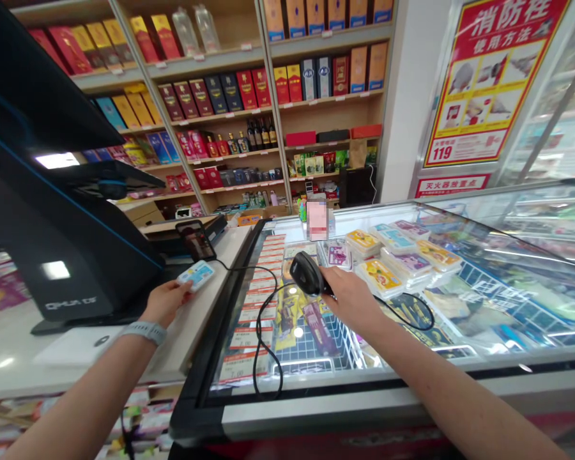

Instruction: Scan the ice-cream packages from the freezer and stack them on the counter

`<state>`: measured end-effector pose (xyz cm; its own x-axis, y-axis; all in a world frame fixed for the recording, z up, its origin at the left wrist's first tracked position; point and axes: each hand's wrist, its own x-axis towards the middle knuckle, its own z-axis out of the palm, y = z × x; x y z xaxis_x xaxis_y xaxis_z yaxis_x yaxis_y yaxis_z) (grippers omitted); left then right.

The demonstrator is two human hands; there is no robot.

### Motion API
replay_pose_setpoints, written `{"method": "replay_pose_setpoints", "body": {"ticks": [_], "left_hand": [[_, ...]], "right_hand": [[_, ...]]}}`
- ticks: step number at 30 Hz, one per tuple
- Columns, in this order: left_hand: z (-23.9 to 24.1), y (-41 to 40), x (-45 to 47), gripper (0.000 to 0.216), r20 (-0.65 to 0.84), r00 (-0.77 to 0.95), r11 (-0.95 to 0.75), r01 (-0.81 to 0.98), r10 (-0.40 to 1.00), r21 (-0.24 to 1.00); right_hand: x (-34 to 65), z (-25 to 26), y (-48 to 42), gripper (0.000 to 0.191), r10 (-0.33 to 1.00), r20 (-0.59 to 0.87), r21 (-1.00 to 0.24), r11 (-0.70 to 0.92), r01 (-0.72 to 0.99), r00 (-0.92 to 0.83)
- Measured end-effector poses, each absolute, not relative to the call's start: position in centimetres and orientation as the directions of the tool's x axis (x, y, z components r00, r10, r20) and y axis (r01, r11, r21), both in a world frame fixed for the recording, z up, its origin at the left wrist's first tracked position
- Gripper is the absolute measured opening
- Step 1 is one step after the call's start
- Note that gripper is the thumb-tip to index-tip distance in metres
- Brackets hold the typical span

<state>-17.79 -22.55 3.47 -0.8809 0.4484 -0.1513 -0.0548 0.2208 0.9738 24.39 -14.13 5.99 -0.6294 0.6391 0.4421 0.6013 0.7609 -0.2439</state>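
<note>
shop shelves [338, 117] behind; left hand [167, 301] holds pack [199, 275], right hand [349, 297] scanner [307, 275].

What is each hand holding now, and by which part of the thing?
The left hand holds a blue-and-white pack by its near end; the right hand holds the scanner by its handle.

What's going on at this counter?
A person is holding a black handheld scanner in the right hand, above a glass-topped case. The left hand has hold of a small blue-and-white pack at the pale counter, near a propped-up phone. Whether the pack touches the counter is hard to tell. Several colourful plastic boxes are grouped on the glass, beyond the right hand.
</note>
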Motion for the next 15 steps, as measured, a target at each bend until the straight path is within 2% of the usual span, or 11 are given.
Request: {"method": "replay_pose_setpoints", "body": {"ticks": [8, 12, 15], "left_hand": [[3.57, -22.31, -17.57, 0.013, -0.152, -0.871, 0.325, 0.009, 0.466, 0.946], [3.78, -22.6, -17.42, 0.024, -0.075, -0.871, 0.441, 0.171, 0.486, 0.881], [3.99, -22.91, -17.64, 0.03, 0.061, -0.847, 0.531, 0.386, 0.528, 0.754]], "right_hand": [[24.25, 6.5, -14.57, 0.037, 0.691, 0.395, -0.292, 0.72, 0.63, -0.606], [24.27, 6.83, -14.72, 0.037, 0.722, 0.345, -0.309, 0.691, 0.654, -0.599], [24.33, 6.82, -14.76, 0.036, 0.719, 0.345, -0.315, 0.694, 0.647, -0.604]]}}
